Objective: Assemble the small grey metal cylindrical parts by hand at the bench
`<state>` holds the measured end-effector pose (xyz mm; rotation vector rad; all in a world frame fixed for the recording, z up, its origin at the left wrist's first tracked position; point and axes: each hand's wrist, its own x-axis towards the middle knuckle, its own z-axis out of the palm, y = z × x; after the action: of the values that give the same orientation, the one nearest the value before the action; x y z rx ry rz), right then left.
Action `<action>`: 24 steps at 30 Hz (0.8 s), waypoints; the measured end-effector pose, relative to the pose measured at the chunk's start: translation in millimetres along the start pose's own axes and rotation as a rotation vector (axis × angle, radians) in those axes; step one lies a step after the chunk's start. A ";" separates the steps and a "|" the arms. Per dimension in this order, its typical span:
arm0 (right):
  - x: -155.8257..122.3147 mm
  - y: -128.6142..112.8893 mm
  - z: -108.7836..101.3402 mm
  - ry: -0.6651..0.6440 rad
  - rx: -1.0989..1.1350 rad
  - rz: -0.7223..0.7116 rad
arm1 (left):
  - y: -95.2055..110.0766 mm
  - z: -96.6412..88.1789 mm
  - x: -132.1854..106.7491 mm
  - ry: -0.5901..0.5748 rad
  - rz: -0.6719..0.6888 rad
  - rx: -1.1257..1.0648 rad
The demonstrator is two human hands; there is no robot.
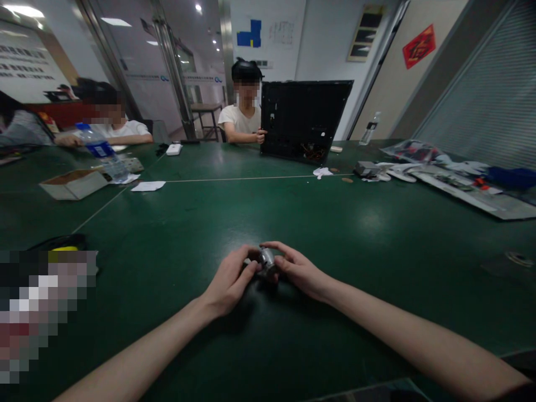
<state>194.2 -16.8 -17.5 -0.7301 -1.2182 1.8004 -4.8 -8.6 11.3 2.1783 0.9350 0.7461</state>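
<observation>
A small silver electric motor (267,259), a short metal cylinder with dark slots, is held just above the green table (318,223). On its left side, my left hand (229,280) is closed on it, thumb and fingertips at its lower edge. From the right, my right hand (302,272) grips it too, with the index finger reaching over the top end and the thumb against its side. Fingers and shadow hide the motor's underside.
Across the table a person (242,120) holds a large black panel (304,120) upright. A cardboard box (75,185) and a water bottle (103,153) stand at the left. Gloves, bags and a white board (473,192) lie at the right. Another person (125,131) sits far left.
</observation>
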 end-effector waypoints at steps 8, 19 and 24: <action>-1.3 -2.7 0.7 -0.016 0.111 0.058 | -0.1 1.4 -0.9 0.022 0.010 0.058; -0.6 -1.0 1.0 -0.045 0.056 0.045 | -2.0 2.4 0.4 0.002 0.010 0.051; -0.6 -0.3 0.0 -0.049 0.035 0.041 | -2.8 2.9 -0.3 0.002 0.001 0.047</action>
<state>194.6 -17.2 -17.2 -0.6994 -1.2081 1.8783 -4.1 -8.4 7.3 2.2191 0.9616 0.7342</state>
